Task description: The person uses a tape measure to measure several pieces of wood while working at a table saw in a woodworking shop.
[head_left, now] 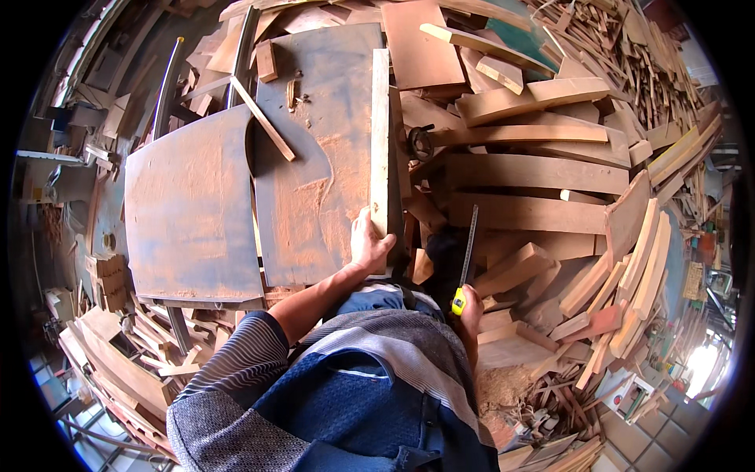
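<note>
Along the right edge of a grey metal machine table [287,228] lies a long pale wooden strip [380,134]. My left hand [370,242] is closed around its near end, thumb toward the right. Down by my right side, my right hand [470,312] grips a yellow tape measure [458,301]. A short length of its blade [470,244] is drawn out and points away from me, apart from the strip. Part of the right hand's fingers is hidden behind the tape's case.
Sawdust and a thin stick [263,119] lie on the table; a second metal panel [189,208] adjoins it at left. A small wood block [267,61] sits at its far end. Curved timber pieces [543,173] pile up on the right, near a dark handwheel [421,142].
</note>
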Action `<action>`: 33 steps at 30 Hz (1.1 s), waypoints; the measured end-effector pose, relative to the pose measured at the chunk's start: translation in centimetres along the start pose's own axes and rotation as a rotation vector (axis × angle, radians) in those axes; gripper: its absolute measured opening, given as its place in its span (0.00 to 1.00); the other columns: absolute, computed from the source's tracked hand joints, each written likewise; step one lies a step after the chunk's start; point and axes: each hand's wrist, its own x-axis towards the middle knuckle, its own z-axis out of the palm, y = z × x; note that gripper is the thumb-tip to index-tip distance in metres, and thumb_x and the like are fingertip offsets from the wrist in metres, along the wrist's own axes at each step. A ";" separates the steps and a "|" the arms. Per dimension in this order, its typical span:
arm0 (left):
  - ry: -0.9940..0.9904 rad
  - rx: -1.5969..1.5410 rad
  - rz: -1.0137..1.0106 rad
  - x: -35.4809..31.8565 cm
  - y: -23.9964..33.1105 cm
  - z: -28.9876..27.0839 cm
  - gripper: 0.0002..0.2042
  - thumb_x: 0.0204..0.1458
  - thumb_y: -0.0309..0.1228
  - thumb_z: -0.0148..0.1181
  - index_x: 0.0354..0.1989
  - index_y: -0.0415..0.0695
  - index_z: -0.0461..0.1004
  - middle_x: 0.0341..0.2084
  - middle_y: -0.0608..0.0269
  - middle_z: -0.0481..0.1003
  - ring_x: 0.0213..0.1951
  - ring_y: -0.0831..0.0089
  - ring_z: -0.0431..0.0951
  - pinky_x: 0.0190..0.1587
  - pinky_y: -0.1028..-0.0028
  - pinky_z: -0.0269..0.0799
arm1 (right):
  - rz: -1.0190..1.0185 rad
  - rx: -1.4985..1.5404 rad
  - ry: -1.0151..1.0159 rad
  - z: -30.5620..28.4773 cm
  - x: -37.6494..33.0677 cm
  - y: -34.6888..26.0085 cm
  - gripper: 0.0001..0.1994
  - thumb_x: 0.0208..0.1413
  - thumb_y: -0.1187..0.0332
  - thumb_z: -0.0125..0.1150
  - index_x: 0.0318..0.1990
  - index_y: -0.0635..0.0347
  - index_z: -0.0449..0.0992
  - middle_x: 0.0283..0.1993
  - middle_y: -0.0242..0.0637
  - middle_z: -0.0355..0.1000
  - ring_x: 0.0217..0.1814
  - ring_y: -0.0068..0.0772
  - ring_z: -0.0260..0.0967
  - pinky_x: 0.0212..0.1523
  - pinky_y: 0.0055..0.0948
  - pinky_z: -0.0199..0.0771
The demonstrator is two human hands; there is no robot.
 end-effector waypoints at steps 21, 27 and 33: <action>-0.689 -1.793 -0.648 0.1 5.2 -7.6 0.42 0.58 0.66 0.53 0.69 0.41 0.64 0.59 0.45 0.74 0.59 0.51 0.76 0.63 0.51 0.70 | -0.391 -0.172 -0.385 1.5 -7.2 -13.3 0.17 0.60 0.64 0.63 0.53 0.63 0.78 0.41 0.30 0.76 0.39 0.24 0.72 0.41 0.25 0.73; -0.594 -1.826 -0.802 0.2 4.5 -8.2 0.51 0.51 0.76 0.46 0.69 0.41 0.64 0.60 0.36 0.72 0.53 0.43 0.79 0.52 0.43 0.78 | -0.895 -0.739 -0.504 3.8 -8.3 -18.9 0.16 0.53 0.69 0.67 0.49 0.64 0.79 0.40 0.42 0.77 0.39 0.39 0.76 0.42 0.34 0.76; -0.585 -1.778 -0.793 0.2 3.4 -9.5 0.52 0.50 0.76 0.47 0.69 0.39 0.64 0.57 0.36 0.74 0.49 0.46 0.82 0.48 0.47 0.82 | -1.191 -0.986 -0.530 6.4 -7.4 -22.0 0.17 0.46 0.72 0.68 0.46 0.57 0.80 0.40 0.43 0.74 0.43 0.50 0.74 0.47 0.43 0.75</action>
